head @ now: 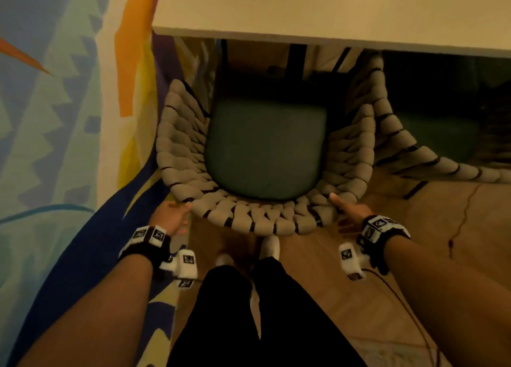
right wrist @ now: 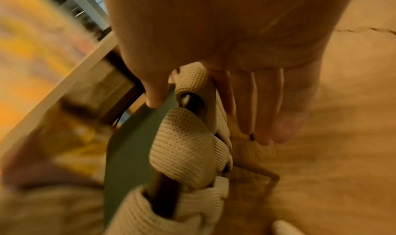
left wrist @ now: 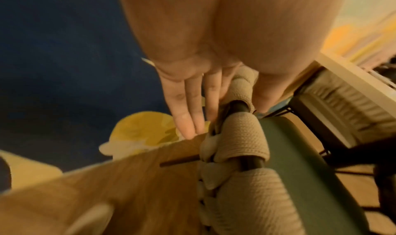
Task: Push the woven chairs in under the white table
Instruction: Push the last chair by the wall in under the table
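Note:
A woven chair (head: 262, 218) with thick beige bands and a green seat cushion (head: 265, 150) stands in front of me, its front edge under the white table (head: 331, 7). My left hand (head: 172, 217) rests on the back rim's left corner. In the left wrist view its fingers (left wrist: 193, 106) lie straight down the outside of the woven back (left wrist: 242, 137), thumb on the inner side. My right hand (head: 349, 210) is on the right corner, with fingers (right wrist: 257, 103) straight outside the woven back (right wrist: 184, 142) and the thumb against the cushion. A second woven chair (head: 409, 145) sits to the right, largely under the table.
A colourful patterned rug (head: 55, 117) covers the floor to the left, right beside the chair. Wooden floor (head: 442, 242) lies to the right, with a thin dark cable (head: 464, 217) on it. My feet in white socks (head: 269, 246) stand just behind the chair back.

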Demonstrator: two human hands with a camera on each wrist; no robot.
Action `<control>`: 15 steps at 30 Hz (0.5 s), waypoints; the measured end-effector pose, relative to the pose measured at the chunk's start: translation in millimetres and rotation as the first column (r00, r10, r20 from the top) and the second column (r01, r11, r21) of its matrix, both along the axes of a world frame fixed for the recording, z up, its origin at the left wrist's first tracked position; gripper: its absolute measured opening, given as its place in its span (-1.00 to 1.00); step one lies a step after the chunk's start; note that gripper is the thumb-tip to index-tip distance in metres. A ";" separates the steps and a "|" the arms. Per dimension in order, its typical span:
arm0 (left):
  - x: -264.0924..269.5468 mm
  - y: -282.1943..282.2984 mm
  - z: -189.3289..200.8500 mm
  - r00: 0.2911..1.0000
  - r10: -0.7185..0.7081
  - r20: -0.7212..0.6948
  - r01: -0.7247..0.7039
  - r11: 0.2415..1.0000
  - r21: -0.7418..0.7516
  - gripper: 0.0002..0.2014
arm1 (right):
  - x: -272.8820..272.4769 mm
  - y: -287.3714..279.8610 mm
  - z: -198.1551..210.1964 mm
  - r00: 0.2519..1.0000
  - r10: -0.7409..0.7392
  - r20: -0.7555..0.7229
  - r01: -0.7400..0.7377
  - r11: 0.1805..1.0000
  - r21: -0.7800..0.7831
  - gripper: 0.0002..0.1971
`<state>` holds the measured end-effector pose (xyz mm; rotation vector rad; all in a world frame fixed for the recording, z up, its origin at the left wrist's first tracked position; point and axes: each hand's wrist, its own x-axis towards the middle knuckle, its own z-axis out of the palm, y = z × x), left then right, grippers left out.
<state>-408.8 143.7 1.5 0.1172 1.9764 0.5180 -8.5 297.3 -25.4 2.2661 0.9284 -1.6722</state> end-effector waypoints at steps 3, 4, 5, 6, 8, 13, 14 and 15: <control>-0.9 28.6 -19.0 0.969 0.226 0.097 -0.229 0.973 0.021 -0.54 | -1.4 6.8 -31.4 0.959 -0.280 -0.052 0.281 0.960 0.006 -0.23; -2.8 33.9 -23.9 0.964 0.250 0.089 -0.252 0.968 0.014 -0.62 | -2.2 9.1 -39.8 0.948 -0.316 -0.045 0.316 0.949 0.004 -0.23; -5.2 35.8 -29.8 0.959 0.270 0.087 -0.272 0.962 0.013 -0.73 | -1.7 9.0 -48.3 0.933 -0.356 -0.052 0.356 0.934 0.003 -0.23; -4.6 38.3 -31.9 0.948 0.293 0.122 -0.296 0.955 0.007 -0.79 | 0.6 9.6 -58.3 0.918 -0.392 -0.055 0.393 0.919 0.009 -0.23; -1.5 41.6 -34.0 0.885 0.373 0.277 -0.392 0.920 0.014 -0.78 | 6.6 6.8 -77.4 0.884 -0.461 -0.070 0.464 0.885 0.034 -0.19; -8.7 45.0 -39.7 0.808 0.448 0.383 -0.491 0.871 0.017 -0.65 | 51.5 2.3 -147.7 0.839 -0.537 -0.088 0.544 0.833 0.105 -0.04; -14.0 47.5 -40.4 0.821 0.461 0.337 -0.489 0.872 0.000 -0.67 | 56.4 1.4 -150.9 0.822 -0.559 -0.108 0.569 0.814 0.117 -0.05; -18.8 49.2 -43.2 0.838 0.461 0.291 -0.482 0.876 0.000 -0.68 | 55.3 0.1 -148.4 0.798 -0.586 -0.143 0.602 0.789 0.124 -0.08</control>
